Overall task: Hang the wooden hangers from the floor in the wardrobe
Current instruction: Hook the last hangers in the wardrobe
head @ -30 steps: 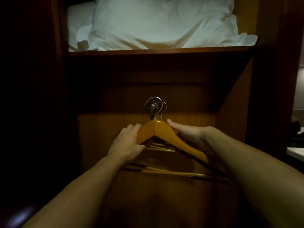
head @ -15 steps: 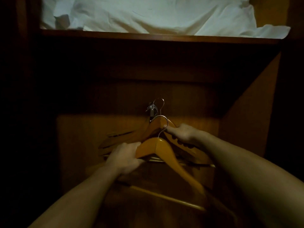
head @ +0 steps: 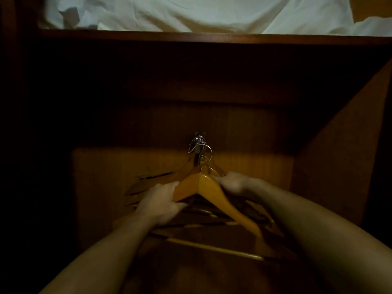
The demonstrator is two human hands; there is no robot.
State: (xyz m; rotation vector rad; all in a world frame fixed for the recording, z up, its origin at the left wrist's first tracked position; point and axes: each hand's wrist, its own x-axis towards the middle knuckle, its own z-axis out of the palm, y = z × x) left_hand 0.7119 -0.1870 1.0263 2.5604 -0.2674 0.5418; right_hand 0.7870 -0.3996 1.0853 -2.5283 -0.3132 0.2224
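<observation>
A light wooden hanger [head: 214, 195] with a metal hook [head: 206, 157] is at the front of the wardrobe's hanging space. My left hand [head: 161, 202] grips its left shoulder. My right hand [head: 235, 183] is closed on the wood just behind its right side, on a hanger of the hanging bunch [head: 161, 183]. Several darker wooden hangers hang behind, their hooks gathered on a short metal rail end [head: 198, 140]. The front hanger's hook sits right at that rail end; whether it is over it I cannot tell.
A wooden shelf edge [head: 212, 38] crosses the top, with white bedding [head: 201, 11] lying on it. The wardrobe's right side panel [head: 343, 145] slopes in at the right. The left side is dark.
The front hanger has risen, and its hook now reaches the rail end where the other hooks are. My view has moved closer and lower into the wardrobe.
</observation>
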